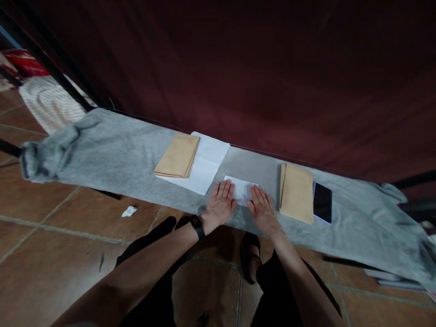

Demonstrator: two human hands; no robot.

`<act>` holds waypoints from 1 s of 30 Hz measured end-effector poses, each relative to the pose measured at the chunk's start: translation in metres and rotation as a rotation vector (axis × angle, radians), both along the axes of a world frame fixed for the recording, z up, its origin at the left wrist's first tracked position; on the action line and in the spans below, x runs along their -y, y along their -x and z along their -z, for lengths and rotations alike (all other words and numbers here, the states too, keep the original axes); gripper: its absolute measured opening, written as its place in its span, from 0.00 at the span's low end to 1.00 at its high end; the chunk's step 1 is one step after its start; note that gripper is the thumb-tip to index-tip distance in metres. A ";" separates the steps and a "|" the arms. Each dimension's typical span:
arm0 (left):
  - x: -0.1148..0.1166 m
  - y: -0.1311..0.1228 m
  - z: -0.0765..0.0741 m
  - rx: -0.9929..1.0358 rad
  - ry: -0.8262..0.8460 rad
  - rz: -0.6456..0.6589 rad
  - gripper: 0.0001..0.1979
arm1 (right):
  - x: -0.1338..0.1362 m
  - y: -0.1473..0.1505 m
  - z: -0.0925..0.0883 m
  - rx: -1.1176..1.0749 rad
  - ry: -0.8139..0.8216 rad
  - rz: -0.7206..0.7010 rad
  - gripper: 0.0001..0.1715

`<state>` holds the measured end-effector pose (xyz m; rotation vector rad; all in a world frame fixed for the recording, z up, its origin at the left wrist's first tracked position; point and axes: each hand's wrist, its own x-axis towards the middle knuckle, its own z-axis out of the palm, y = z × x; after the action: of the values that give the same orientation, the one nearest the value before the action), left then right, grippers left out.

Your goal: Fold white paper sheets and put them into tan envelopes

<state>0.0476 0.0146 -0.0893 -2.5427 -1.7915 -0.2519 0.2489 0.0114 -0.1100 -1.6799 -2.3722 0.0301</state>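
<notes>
A small white folded-looking sheet of paper (242,190) lies on the grey cloth in front of me. My left hand (220,204) rests flat on its left end, fingers stretched out. On the right end lies my right hand (263,210), also flat with straight fingers. To the left, brown envelopes (179,155) are stacked partly over larger white sheets (207,161). Close to my right hand sits another stack of brown envelopes (297,193), with a dark-screened phone (322,203) against its right side.
Grey cloth (112,150) covers the long narrow bench, bunched at its left end. A dark red curtain (238,68) hangs behind it. Striped fabric (56,102) is at far left. A scrap of white tissue (129,211) lies on the tiled floor (85,259).
</notes>
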 end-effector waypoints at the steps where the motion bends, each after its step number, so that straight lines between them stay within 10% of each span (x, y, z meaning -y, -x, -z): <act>1: -0.001 -0.001 -0.001 0.014 -0.006 0.008 0.29 | 0.001 0.003 0.000 0.000 0.003 -0.015 0.34; 14: -0.015 -0.038 0.001 0.121 0.072 0.147 0.31 | 0.004 0.019 0.004 0.080 0.023 -0.039 0.35; 30: -0.028 -0.015 0.009 0.044 0.073 0.060 0.31 | 0.002 0.005 0.007 0.000 0.002 0.099 0.33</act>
<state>0.0629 0.0423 -0.0985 -2.6645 -1.7733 -0.2502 0.2439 0.0094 -0.1170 -1.7955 -2.2865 0.0159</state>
